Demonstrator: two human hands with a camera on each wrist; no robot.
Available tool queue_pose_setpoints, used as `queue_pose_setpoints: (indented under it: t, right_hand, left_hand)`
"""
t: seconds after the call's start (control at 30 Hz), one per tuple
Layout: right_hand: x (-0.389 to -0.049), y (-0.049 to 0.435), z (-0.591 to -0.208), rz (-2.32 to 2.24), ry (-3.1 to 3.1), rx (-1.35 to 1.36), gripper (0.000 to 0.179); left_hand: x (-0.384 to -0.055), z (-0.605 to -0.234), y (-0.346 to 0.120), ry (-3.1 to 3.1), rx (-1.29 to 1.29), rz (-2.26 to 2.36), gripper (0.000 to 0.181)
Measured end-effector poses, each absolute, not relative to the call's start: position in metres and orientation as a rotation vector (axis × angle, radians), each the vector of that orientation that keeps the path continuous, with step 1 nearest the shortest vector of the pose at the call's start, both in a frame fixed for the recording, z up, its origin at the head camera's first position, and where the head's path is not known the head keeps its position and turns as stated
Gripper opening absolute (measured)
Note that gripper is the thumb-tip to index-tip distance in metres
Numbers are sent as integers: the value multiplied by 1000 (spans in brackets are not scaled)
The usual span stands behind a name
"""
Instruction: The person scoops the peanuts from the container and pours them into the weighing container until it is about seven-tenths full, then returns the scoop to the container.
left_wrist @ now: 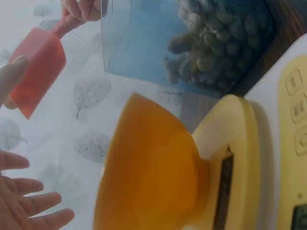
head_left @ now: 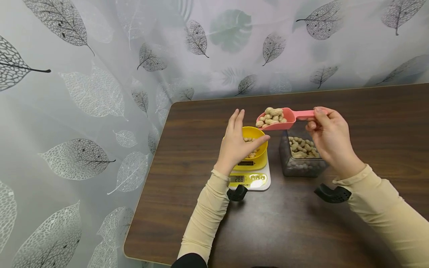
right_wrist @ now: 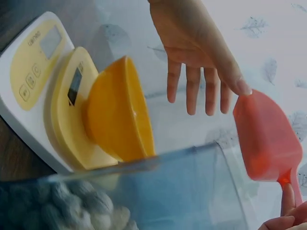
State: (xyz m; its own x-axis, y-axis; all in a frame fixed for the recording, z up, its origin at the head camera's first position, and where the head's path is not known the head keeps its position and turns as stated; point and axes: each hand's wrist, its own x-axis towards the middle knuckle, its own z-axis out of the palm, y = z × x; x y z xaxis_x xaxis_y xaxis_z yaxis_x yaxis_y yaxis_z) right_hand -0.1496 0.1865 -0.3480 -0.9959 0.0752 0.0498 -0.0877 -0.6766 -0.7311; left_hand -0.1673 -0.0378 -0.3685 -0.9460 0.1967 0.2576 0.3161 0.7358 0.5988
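Observation:
My right hand (head_left: 331, 136) grips the handle of a pink scoop (head_left: 289, 118), pinched between thumb and fingers. Unshelled peanuts (head_left: 272, 116) fill the scoop, held just beyond and to the right of a yellow bowl (head_left: 264, 141). Over the bowl's left side, my left hand (head_left: 232, 145) has its fingers extended and thumb apart, gripping nothing. A few peanuts show inside the bowl, partly hidden by that hand. The bowl sits on a yellow and white kitchen scale (head_left: 264, 185), whose display seems to read 288. In the right wrist view, the left thumb appears by the tip of the scoop (right_wrist: 268, 139).
A clear grey plastic bin (head_left: 303, 171) of peanuts (head_left: 298, 145) stands right of the scale, below the scoop. The dark wooden table (head_left: 187, 149) meets leaf-patterned curtains (head_left: 231, 56) at the back and left.

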Motion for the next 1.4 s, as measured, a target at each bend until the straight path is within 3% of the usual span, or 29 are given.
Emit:
queue_pose_setpoints:
  t: [0.8, 1.17, 1.4]
  right_hand:
    - [-155, 169, -360, 2484, -1844, -62, 27]
    - [-182, 181, -410, 2019, -2086, 33, 39]
    - [-193, 185, -427, 2024, -2030, 69, 37]
  left_hand:
    - [-156, -421, -61, -2881, -350, -956, 104]
    - [-154, -418, -57, -2910, -382, -908, 107]
    - [-154, -418, -58, -2899, -380, -900, 107]
